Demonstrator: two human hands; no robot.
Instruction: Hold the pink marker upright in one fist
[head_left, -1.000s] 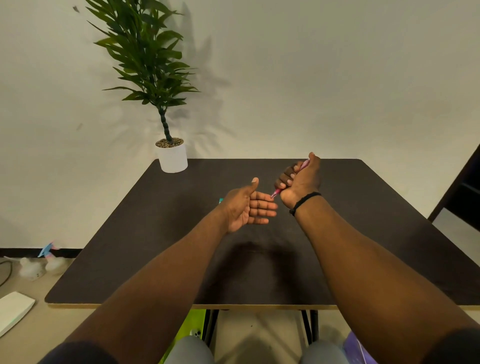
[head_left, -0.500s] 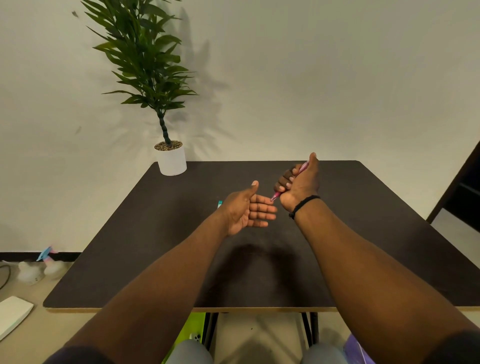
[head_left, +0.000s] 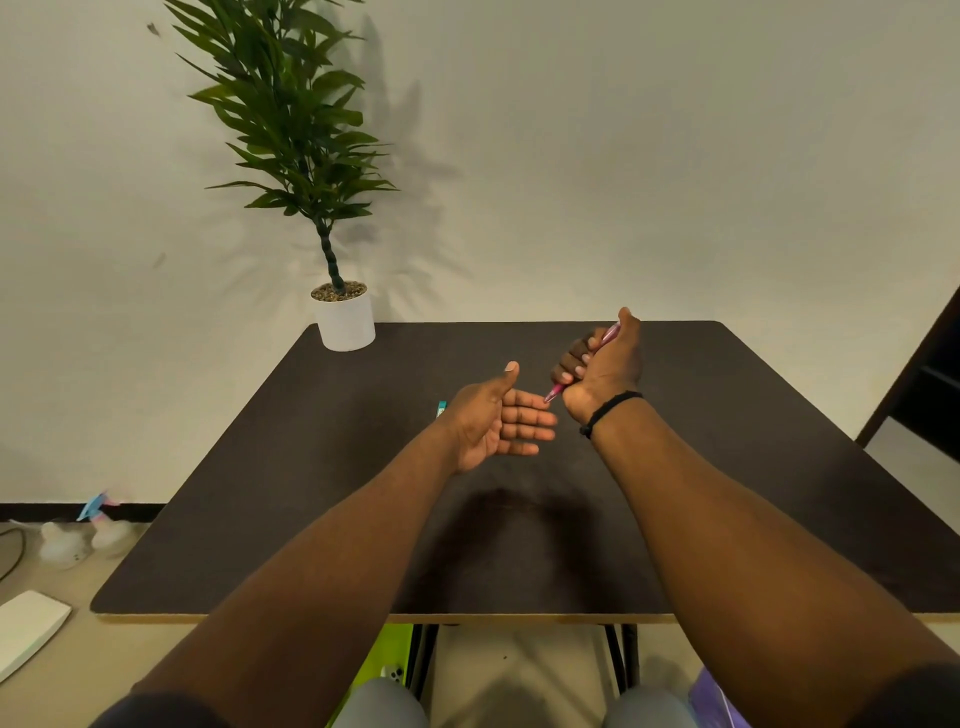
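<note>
The pink pen sits in the fist of the right hand, above the middle of the dark table; its tip pokes out below the curled fingers and its other end shows beside the raised thumb. That tip points down at the left hand, which is held flat with straight fingers and thumb up, palm facing the pen, holding nothing. Tip and fingers look just touching or nearly so; I cannot tell which. The step in hand seems to be bringing the pen to the flat palm. The next move likely calls for a small, steady lowering of the tip. Just beyond the left hand, a teal object lies on the table, mostly hidden. A potted plant stands at the table's far left corner.
</note>
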